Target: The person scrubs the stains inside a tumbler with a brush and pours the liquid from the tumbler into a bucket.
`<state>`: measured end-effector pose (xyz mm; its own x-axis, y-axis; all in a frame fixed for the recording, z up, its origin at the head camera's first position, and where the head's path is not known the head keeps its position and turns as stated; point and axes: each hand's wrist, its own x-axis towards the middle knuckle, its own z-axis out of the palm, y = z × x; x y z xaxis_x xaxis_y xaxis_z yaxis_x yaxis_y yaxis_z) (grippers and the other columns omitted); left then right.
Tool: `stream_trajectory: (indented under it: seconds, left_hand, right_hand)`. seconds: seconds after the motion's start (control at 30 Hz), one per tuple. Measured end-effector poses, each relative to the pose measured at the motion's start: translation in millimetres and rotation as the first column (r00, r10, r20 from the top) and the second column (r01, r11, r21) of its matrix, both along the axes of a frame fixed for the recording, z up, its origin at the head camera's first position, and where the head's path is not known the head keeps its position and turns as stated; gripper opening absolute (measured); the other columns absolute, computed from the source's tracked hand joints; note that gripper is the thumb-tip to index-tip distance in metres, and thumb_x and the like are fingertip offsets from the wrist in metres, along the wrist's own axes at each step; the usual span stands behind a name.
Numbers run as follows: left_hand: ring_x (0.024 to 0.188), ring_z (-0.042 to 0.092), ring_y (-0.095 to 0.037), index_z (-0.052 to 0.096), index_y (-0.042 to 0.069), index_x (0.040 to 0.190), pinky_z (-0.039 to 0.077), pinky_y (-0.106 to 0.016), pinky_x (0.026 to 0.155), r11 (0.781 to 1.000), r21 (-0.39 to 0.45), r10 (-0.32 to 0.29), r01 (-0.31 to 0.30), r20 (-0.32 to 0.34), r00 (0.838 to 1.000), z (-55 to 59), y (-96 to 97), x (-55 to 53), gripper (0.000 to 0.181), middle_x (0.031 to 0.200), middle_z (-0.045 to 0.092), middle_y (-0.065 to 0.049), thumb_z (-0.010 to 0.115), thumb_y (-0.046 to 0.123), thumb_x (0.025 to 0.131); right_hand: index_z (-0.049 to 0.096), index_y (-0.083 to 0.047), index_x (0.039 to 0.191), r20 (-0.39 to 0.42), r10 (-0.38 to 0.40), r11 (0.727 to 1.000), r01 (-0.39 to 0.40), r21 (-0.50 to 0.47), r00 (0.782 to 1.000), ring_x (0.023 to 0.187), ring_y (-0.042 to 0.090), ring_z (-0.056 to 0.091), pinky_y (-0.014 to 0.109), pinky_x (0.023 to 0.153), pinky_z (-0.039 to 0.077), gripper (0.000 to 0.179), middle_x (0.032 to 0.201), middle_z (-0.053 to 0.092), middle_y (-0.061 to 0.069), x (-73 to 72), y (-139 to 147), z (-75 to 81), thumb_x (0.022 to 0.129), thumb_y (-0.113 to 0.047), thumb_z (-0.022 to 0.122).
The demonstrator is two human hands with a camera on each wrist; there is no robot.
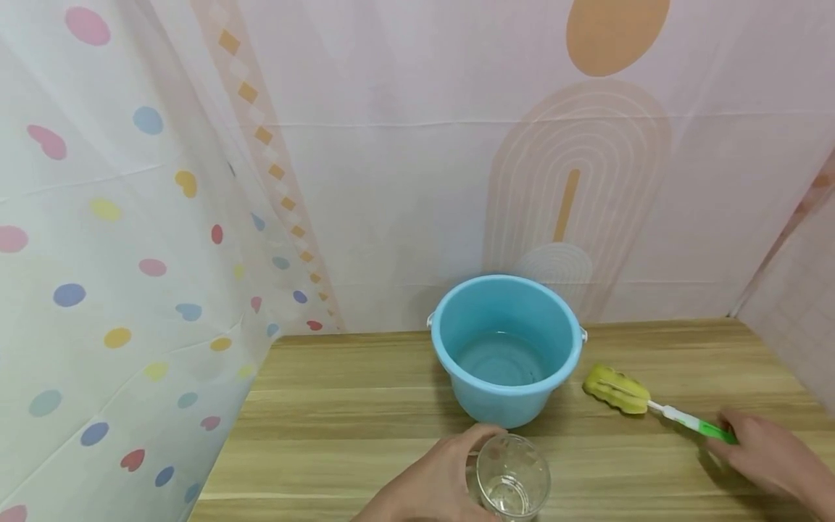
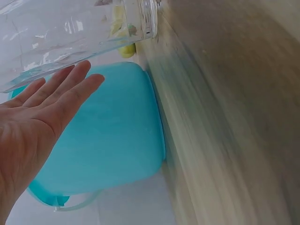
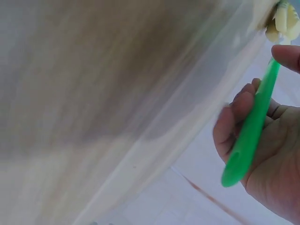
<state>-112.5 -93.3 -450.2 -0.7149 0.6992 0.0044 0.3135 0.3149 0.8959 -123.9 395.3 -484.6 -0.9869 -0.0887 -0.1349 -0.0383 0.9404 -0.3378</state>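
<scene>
At lower centre the left hand (image 1: 438,475) extends straight fingers beside the clear glass (image 1: 513,475); at lower right the right hand (image 1: 759,448) holds the brush (image 1: 681,418), its long axis slanting up-left, sponge head (image 1: 615,389) pointing toward the blue bucket (image 1: 502,407) on the desk (image 1: 352,406)

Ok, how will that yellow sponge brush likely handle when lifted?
The yellow sponge brush is probably light for its length, given its slim build. The smooth, straight green handle looks stiff, though it might slip if wet. Its rippled, foam-like head will likely squash if pressed.
</scene>
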Motion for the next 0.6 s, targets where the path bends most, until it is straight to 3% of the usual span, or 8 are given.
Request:
stream_trajectory:
  seconds: [0.17,0.33,0.47,0.6]
  left_hand:
    - [0.122,0.059,-0.008,0.049,0.028,0.148,0.049,-0.030,0.103,0.998,0.049,-0.030,0.033,-0.062,0.998,-5.2,3.6,-3.6,0.084,0.134,0.064,0.011,0.095,0.034,0.078]
    - [0.119,0.060,-0.005,0.052,0.031,0.145,0.050,-0.028,0.102,0.995,0.084,-0.055,0.062,-0.083,0.995,-8.1,7.9,-5.3,0.080,0.131,0.065,0.013,0.095,0.028,0.077]
    - [0.119,0.060,-0.005,0.054,0.033,0.142,0.049,-0.028,0.103,0.995,0.084,-0.051,0.057,-0.077,0.996,-7.9,9.9,-4.8,0.077,0.129,0.065,0.014,0.096,0.030,0.077]
    - [0.120,0.061,-0.007,0.056,0.035,0.140,0.050,-0.029,0.103,0.994,0.100,-0.048,0.050,-0.019,0.999,-8.1,10.3,-2.3,0.074,0.129,0.066,0.013,0.095,0.034,0.078]
  right_hand:
    - [0.058,-0.008,0.090,-0.034,0.018,1.000,-0.018,0.018,0.999,0.061,0.015,0.042,0.029,0.052,0.033,0.022,0.070,0.046,-0.001,-3.3,-1.0,6.0,0.099,-0.026,0.065]
    - [0.060,-0.007,0.092,-0.036,0.041,0.999,-0.040,0.037,0.999,0.060,0.014,0.041,0.029,0.052,0.032,0.023,0.070,0.046,-0.002,-4.8,-1.2,10.2,0.101,-0.028,0.063]
    - [0.061,-0.007,0.091,-0.036,0.042,0.998,-0.040,0.048,0.998,0.058,0.014,0.041,0.029,0.051,0.031,0.019,0.068,0.045,-0.002,-6.0,-1.9,12.3,0.100,-0.024,0.062]
    - [0.062,-0.006,0.093,-0.059,0.046,0.998,-0.043,0.049,0.997,0.057,0.014,0.040,0.029,0.051,0.031,0.011,0.066,0.044,-0.002,-6.5,-2.2,10.7,0.095,-0.017,0.066]
